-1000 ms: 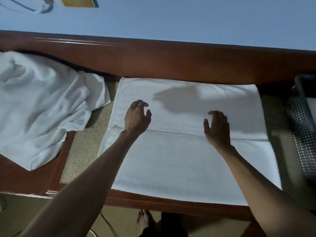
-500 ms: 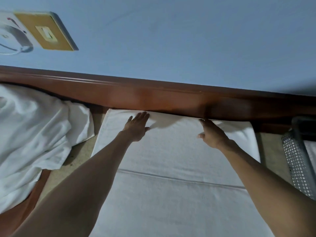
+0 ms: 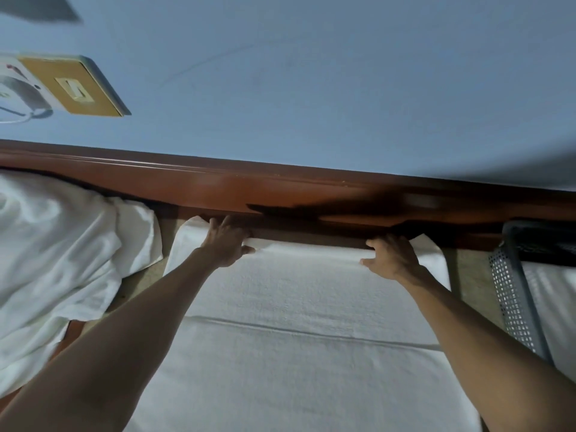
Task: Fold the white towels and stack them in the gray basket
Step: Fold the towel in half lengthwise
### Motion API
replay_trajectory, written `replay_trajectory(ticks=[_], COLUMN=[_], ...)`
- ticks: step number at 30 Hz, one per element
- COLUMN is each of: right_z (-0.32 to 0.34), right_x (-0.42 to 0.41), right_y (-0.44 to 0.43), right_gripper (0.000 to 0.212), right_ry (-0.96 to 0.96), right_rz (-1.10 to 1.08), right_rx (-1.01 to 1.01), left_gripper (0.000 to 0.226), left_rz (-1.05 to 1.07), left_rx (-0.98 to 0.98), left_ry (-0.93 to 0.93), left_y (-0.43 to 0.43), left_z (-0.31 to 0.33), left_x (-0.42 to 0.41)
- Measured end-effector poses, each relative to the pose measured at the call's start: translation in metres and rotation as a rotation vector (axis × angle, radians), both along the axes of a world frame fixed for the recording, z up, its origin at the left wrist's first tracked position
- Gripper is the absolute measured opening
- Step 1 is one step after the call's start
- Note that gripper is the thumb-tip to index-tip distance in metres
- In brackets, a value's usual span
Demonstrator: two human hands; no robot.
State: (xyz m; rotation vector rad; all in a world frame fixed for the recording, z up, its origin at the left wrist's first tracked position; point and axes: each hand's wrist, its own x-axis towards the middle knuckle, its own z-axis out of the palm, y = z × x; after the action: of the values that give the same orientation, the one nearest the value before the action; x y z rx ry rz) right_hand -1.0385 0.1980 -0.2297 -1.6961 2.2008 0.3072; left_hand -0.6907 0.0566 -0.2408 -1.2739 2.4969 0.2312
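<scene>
A white towel (image 3: 296,353) lies flat and spread across the table in front of me, with a seam line running across its middle. My left hand (image 3: 226,241) grips its far edge near the left corner, fingers curled under the cloth. My right hand (image 3: 391,255) grips the same far edge near the right corner. Between both hands the far edge is raised a little off the table. The gray perforated basket (image 3: 512,294) stands at the right, with white folded cloth (image 3: 558,307) inside it.
A crumpled heap of white towels (image 3: 53,260) lies on the left of the table. A raised dark wooden rail (image 3: 280,188) runs along the table's far side under a blue wall. A brass wall plate (image 3: 78,87) sits at upper left.
Both hands reached from the towel's middle to its far edge and took hold of it. The far edge now lifts slightly. The view has tilted up toward the wall.
</scene>
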Motion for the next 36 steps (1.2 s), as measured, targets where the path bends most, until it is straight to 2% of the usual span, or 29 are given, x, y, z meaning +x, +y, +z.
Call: replay_trajectory(ticks=[6, 8, 12, 14, 18, 20, 21, 23, 24, 27, 29, 32, 36], right_z=[0.018, 0.025, 0.039, 0.044, 0.059, 0.069, 0.072, 0.076, 0.075, 0.068, 0.058, 0.041, 0.023], right_x=[0.004, 0.008, 0.013, 0.014, 0.023, 0.033, 0.04, 0.055, 0.062, 0.083, 0.093, 0.108, 0.129], right_y=[0.009, 0.016, 0.037, 0.052, 0.089, 0.109, 0.119, 0.139, 0.15, 0.188, 0.215, 0.259, 0.308], right_gripper=[0.062, 0.063, 0.066, 0.076, 0.11, 0.114, 0.118, 0.142, 0.142, 0.089, 0.07, 0.06, 0.065], right_ry=[0.049, 0.07, 0.117, 0.024, -0.188, -0.228, -0.245, -0.24, -0.238, -0.256, -0.303, -0.334, -0.37], right_rz=[-0.151, -0.198, -0.237, -0.307, -0.393, -0.432, -0.467, -0.517, -0.539, -0.581, -0.569, -0.539, -0.562], right_rx=[0.041, 0.052, 0.016, 0.019, 0.008, -0.033, -0.067, -0.169, -0.222, -0.326, -0.38, -0.438, -0.375], left_gripper=[0.057, 0.059, 0.058, 0.057, 0.084, 0.089, 0.088, 0.078, 0.068, 0.042, 0.033, 0.027, 0.026], left_rz=[-0.029, 0.009, 0.108, 0.132, 0.192, 0.232, 0.242, 0.283, 0.302, 0.306, 0.287, 0.272, 0.283], left_rx=[-0.056, -0.029, 0.046, 0.086, 0.112, 0.093, 0.08, 0.057, 0.052, 0.019, -0.023, -0.049, -0.035], left_ry=[-0.212, -0.222, -0.087, 0.01, 0.2, 0.259, 0.281, 0.35, 0.387, 0.493, 0.565, 0.563, 0.57], left_y=[-0.006, -0.003, 0.014, 0.027, 0.065, 0.086, 0.097, 0.118, 0.13, 0.166, 0.19, 0.228, 0.273], left_z=[0.03, 0.038, 0.054, 0.062, 0.079, 0.082, 0.083, 0.08, 0.08, 0.077, 0.072, 0.057, 0.041], left_x=[0.011, 0.018, 0.038, 0.052, 0.08, 0.092, 0.097, 0.108, 0.112, 0.124, 0.138, 0.163, 0.185])
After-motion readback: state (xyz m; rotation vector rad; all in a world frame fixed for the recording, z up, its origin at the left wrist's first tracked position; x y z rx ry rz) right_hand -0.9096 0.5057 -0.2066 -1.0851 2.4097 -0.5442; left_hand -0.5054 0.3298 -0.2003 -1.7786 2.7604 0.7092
